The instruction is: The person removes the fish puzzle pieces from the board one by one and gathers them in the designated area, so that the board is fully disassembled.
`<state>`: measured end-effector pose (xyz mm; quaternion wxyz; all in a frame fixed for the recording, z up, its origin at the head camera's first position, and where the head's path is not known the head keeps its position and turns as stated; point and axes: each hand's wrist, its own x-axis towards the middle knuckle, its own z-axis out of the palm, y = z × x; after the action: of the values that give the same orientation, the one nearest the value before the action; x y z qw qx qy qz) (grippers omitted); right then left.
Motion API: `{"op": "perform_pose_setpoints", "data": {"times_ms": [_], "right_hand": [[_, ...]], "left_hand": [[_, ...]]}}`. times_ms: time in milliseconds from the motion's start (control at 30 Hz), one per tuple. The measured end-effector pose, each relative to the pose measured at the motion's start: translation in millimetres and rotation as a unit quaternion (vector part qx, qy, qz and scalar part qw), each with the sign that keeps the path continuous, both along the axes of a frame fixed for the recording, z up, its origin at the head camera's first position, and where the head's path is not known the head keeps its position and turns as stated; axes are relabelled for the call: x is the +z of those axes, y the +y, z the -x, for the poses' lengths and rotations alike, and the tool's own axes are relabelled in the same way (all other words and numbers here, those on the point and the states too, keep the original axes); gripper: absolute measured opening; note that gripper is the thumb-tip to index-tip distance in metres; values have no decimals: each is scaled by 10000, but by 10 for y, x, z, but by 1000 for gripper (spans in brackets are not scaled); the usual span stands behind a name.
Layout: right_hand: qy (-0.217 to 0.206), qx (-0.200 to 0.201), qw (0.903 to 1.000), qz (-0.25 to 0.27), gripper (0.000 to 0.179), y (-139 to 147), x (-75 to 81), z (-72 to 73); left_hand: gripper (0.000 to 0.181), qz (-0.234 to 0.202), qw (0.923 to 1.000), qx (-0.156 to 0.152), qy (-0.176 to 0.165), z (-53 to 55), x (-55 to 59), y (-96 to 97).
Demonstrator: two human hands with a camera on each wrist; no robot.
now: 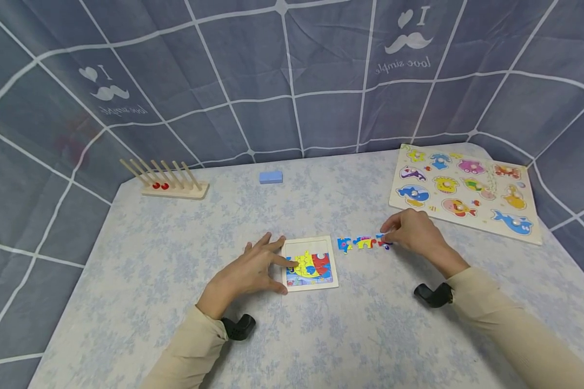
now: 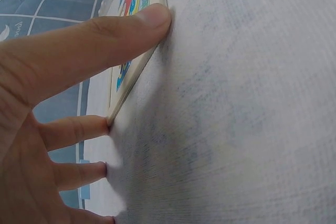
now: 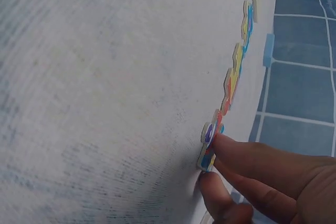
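Observation:
A small wooden jigsaw tray (image 1: 334, 278) lies in front of me, its lower part filled with a yellow, blue and red picture and its upper strip bare wood. My left hand (image 1: 248, 274) rests along its left side with fingers spread. One finger reaches onto the picture; the thumb (image 2: 155, 17) touches the frame's near edge in the left wrist view. To the tray's right, my right hand (image 1: 413, 233) pinches a blue, red and purple puzzle piece (image 3: 206, 153) low at the tabletop. A blue piece (image 1: 344, 245) and a yellow piece (image 1: 365, 242) lie between hand and tray.
A peg puzzle board (image 1: 484, 208) with sea animals lies at the back right. At the back left stands a wooden rack (image 1: 177, 192) of upright pegs with red beads. A blue block (image 1: 271, 177) sits near the back edge, before a grey-blue curtain (image 1: 331, 124).

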<state>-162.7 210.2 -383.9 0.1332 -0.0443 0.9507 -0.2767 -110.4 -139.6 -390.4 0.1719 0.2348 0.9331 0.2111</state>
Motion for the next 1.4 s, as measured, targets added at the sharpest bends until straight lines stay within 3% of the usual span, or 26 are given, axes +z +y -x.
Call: {"op": "perform_pose_setpoints", "data": {"times_ms": [233,367,567,833,1067,1400], "right_hand": [[304,132,9990,-284,17,-118,59,-39],[546,688,9960,130,16,-338,59,-57],[549,1673,9820,689,24,-823,-8,-107],[248,2271,9687,967,28,-1286,-74,-185],[43,2053,9747,887,27,-1445,-101,-250],[197,1642,9851,461,23,-1533,-73,-289]], "left_hand": [[58,0,10000,-8,-34,1,8,-5],[58,7,10000,-18,-27,2,2,-3],[57,4,10000,-30,-64,7,1,0],[56,39,9999,-89,-134,10,25,-14],[54,-32,9998,-160,-81,15,28,-24],[52,-72,9996,-252,-39,47,45,-66]]}}
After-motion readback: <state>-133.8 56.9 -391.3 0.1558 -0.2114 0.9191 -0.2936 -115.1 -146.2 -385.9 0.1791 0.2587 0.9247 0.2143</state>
